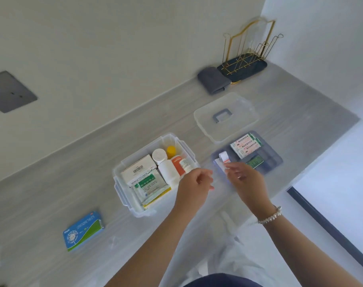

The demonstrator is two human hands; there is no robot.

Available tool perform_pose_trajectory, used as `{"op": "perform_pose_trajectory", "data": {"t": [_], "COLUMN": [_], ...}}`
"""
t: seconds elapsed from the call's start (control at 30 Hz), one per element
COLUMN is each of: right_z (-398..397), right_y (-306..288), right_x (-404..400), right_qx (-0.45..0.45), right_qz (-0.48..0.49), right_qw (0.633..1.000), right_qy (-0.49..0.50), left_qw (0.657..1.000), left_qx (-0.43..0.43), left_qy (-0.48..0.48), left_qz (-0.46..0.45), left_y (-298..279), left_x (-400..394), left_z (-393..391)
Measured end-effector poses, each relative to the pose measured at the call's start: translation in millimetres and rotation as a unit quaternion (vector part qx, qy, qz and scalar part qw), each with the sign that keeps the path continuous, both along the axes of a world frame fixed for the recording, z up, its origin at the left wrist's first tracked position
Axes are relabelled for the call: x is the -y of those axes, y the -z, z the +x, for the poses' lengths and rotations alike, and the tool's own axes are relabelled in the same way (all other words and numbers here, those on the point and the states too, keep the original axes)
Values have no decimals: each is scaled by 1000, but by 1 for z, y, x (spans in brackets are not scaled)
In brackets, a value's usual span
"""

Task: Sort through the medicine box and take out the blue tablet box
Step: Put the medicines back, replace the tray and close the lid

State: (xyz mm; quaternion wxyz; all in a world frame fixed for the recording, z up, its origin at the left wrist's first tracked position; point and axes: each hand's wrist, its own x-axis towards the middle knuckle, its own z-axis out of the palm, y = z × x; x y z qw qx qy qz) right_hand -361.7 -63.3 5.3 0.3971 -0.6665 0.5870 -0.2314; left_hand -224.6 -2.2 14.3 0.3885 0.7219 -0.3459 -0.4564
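The blue tablet box (pixel 83 230), blue and green with white print, lies flat on the counter, well left of the medicine box. The clear medicine box (pixel 122 195) stands open, holding white cartons, green-printed sachets and some bottles. My left hand (pixel 195 183) hovers over its right edge, fingers loosely curled, with nothing visible in it. My right hand (pixel 245 179) reaches to the near-left corner of the bluish insert tray (pixel 269 160), its relaxed fingertips at a small white and red packet (pixel 224 159). Whether they touch the packet is unclear.
The clear lid (pixel 226 129) with a grey handle lies behind the tray. A folded grey cloth (pixel 213 79) and a gold wire rack (pixel 247 54) stand at the back right. The counter's front edge runs diagonally close to the tray's right side. Plaster boxes (pixel 247 146) fill the tray's back.
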Motion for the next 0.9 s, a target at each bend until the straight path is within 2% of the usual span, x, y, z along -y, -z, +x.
{"op": "perform_pose_trajectory", "data": {"t": [0.13, 0.3, 0.4, 0.5, 0.67, 0.8, 0.9], "right_z": [-38, -81, -96, -105, -109, -107, -108], "right_y": [27, 55, 65, 73, 79, 78, 74], "right_x": [42, 110, 145, 169, 184, 191, 191], "right_qx": [-47, -142, -202, -248, -233, -220, -173], "right_qz": [16, -29, -54, -39, 34, 50, 70], "right_qw": [999, 986, 972, 958, 955, 959, 971], "right_qy": [-5, -78, -106, -143, -181, -172, -149], "left_qw": [998, 978, 963, 951, 948, 945, 950], "left_qx": [10, 29, 22, 16, 17, 19, 29], "left_qy": [-27, -145, -206, -243, -262, -275, -271], "left_qz": [63, 150, 175, 188, 181, 177, 155], "left_y": [31, 65, 75, 80, 83, 79, 69], "left_x": [32, 68, 83, 91, 92, 92, 90], "left_z": [-39, -72, -85, -96, -110, -114, -113]}}
